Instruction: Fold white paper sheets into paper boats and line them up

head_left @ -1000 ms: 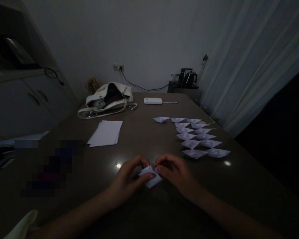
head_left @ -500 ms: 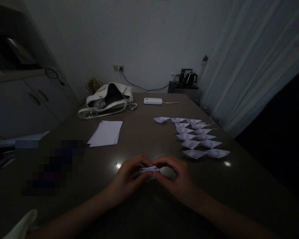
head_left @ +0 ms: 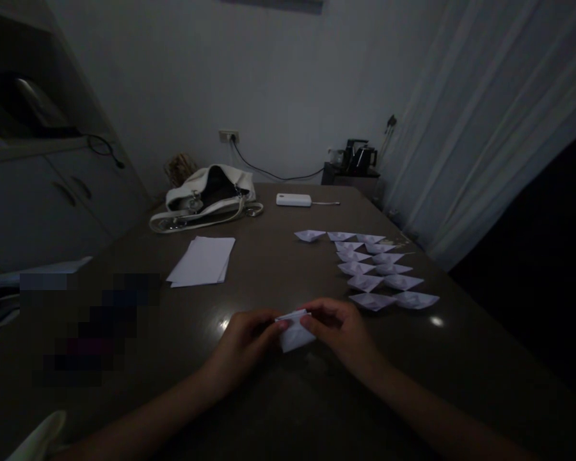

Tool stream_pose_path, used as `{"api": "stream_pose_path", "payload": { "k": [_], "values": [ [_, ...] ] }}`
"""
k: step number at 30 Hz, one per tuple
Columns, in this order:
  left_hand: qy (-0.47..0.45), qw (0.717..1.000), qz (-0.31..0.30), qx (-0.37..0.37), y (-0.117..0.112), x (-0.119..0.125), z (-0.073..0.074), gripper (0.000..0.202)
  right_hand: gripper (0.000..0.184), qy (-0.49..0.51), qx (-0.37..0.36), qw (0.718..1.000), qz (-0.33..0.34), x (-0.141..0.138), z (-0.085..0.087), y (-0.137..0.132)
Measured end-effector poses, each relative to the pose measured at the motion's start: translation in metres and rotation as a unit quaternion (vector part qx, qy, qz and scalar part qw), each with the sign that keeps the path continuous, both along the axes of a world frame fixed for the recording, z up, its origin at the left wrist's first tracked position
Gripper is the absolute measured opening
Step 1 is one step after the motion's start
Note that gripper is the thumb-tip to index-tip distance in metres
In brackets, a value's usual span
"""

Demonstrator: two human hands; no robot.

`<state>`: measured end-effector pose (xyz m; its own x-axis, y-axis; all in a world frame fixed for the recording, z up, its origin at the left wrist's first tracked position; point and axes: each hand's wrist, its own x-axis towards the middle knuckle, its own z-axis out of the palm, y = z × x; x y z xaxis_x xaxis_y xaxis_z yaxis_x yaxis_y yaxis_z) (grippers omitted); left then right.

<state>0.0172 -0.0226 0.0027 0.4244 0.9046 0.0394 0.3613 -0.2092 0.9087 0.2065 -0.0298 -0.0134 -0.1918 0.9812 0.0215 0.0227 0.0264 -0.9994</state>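
Note:
A small folded piece of white paper (head_left: 297, 334) is held above the near middle of the table, its broad face turned toward me. My left hand (head_left: 249, 338) pinches its left edge between thumb and fingers. On the opposite side my right hand (head_left: 342, 330) grips the upper right part, thumb on the front face and fingers behind. Some of the fingers are hidden by the paper. To the right, several folded paper boats (head_left: 372, 301) stand in two rows. A stack of white paper sheets (head_left: 202, 261) lies to the left.
Behind the stack sits a white handbag (head_left: 210, 192) with its strap on the brown table (head_left: 264, 256). A white power bank (head_left: 294, 200) with a short cable lies at the far side. Beyond the table's right edge hangs a pale curtain (head_left: 427, 128). Blurred blocks cover the left side.
The folded paper has turned from edge-on to showing its broad face. Both hands have shifted their grip, moving slightly apart. The view has tilted up a little.

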Motion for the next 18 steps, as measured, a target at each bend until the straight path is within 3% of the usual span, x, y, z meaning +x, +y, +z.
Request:
{"api": "stream_pose_path", "payload": {
  "k": [8, 14, 18],
  "values": [
    [-0.053, 0.997, 0.021, -0.054, 0.0039, -0.0005, -0.0027, 0.036, 0.029, 0.036, -0.011, 0.999, 0.016, -0.0019, -0.0012, -0.0008],
    [-0.068, 0.996, 0.007, -0.061, 0.0040, 0.0005, -0.0004, 0.034, 0.036, 0.023, -0.073, 0.997, 0.030, -0.0031, -0.0040, 0.0023],
    [-0.077, 0.994, -0.004, -0.079, 0.0037, 0.0018, 0.0018, 0.035, 0.035, 0.000, -0.075, 0.997, 0.003, -0.0025, -0.0067, 0.0045]
  ]
}}
